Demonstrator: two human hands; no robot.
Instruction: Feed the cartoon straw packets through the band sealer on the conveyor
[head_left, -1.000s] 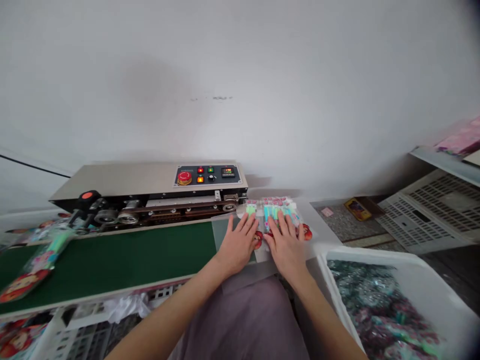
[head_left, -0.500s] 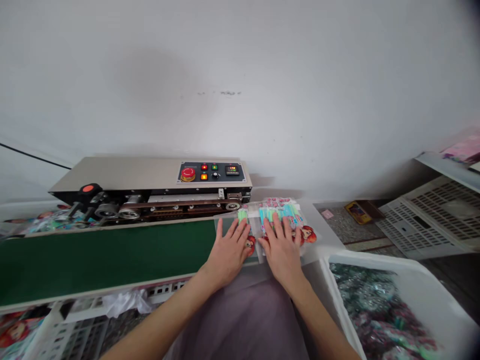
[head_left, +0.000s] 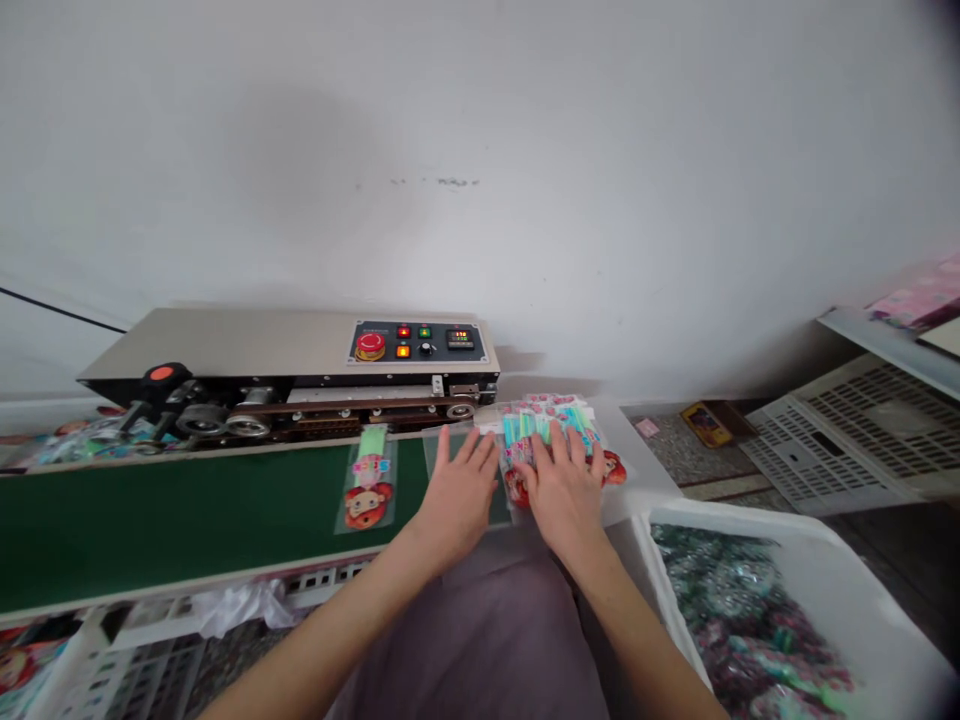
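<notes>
My left hand [head_left: 459,492] lies flat, fingers spread, over a clear plastic sheet [head_left: 439,442] at the right end of the green conveyor belt [head_left: 225,520]. Under the fingers of my right hand [head_left: 566,487], also spread flat, is a pile of printed clear packets [head_left: 517,440] with green and blue sticks and a red-haired cartoon figure. One such packet [head_left: 368,480] rests by itself on the belt, left of my left hand, its top edge at the sealing machine [head_left: 300,345]. Neither hand grips anything.
A control panel [head_left: 420,344] with a red stop button and lit display fronts the machine. At lower right stands a white bin [head_left: 847,560] full of shiny wrapped items. A perforated plastic crate [head_left: 817,440] and a small box [head_left: 712,423] are beyond it. Baskets sit below the belt.
A packet that was beneath my left hand now lies on the belt to its left, in the open. Both hands stay flat in nearly the same places. The view has shifted slightly.
</notes>
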